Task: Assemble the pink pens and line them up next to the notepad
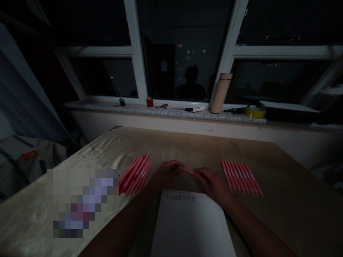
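Note:
A slim pink pen point(189, 171) is held level between my two hands, above the far end of an open notebook point(190, 225). My left hand point(170, 168) is closed with its fingertips on the pen's left end. The fingers of my right hand point(210, 179) pinch the other end and partly hide it. To the left lies a loose pile of similar pink pens point(137, 173), with something red beneath or among them. On the right, several pink pens point(241, 177) with small labels lie side by side in a neat slanted row.
The table point(193, 142) meets a wall under a window. On the granite sill point(107, 107) stand a small dark bottle point(122, 102), a red jar point(149, 102), a tan tumbler point(221, 93) and a yellow tape roll point(254, 112). A blurred-out patch point(88, 200) covers the left side.

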`<state>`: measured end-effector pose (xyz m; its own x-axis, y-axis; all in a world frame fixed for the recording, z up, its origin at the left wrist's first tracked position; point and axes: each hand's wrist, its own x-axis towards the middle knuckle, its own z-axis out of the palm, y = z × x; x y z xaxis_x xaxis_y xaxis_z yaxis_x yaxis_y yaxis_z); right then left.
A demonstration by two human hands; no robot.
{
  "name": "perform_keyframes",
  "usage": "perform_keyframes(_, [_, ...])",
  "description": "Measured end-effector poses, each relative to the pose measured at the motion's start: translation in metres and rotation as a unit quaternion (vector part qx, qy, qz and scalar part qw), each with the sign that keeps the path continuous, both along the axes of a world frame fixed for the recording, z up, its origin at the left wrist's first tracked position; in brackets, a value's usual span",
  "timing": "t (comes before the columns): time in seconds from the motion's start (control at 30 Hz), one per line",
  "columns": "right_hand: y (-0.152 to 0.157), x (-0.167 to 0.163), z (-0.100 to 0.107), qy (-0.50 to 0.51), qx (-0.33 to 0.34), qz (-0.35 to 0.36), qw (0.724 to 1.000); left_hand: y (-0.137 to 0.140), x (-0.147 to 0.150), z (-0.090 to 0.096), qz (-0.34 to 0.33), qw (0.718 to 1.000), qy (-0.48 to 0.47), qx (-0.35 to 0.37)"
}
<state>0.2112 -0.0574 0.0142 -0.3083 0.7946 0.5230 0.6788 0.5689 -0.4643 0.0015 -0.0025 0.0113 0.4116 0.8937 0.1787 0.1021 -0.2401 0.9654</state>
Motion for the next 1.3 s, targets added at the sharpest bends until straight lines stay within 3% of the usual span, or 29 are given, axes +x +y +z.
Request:
perform_keyframes(0.27, [0.0003,-0.0016,-0.0001,0.007,-0.023,-0.038,0.999,0.0018,0.0005,-0.0042,-0.007,1.000,-0.014,-0.011])
perform_keyframes(0.6, [-0.0008,-0.0018,0.0055,-0.038,-0.040,-0.008,0.998,0.0007,-0.0006,0.0000,-0.009,1.000,0.002,0.009])
perform_keyframes(0.77, [-0.0006,-0.0014,0.0008,-0.026,-0.053,-0.046,0.997,-0.0021,0.0013,0.0010,-0.009,1.000,0.005,-0.004])
perform_keyframes(1.07, [-0.0004,0.0006,0.0024,-0.026,-0.026,-0.005,0.999,-0.0014,-0.0005,0.0019,-0.014,1.000,0.017,0.017])
perform_keyframes(1.3, [0.0027,-0.0004,0.0002,-0.027,-0.031,-0.024,0.999,0.0004,-0.0009,-0.0032,-0.021,1.000,0.012,0.015])
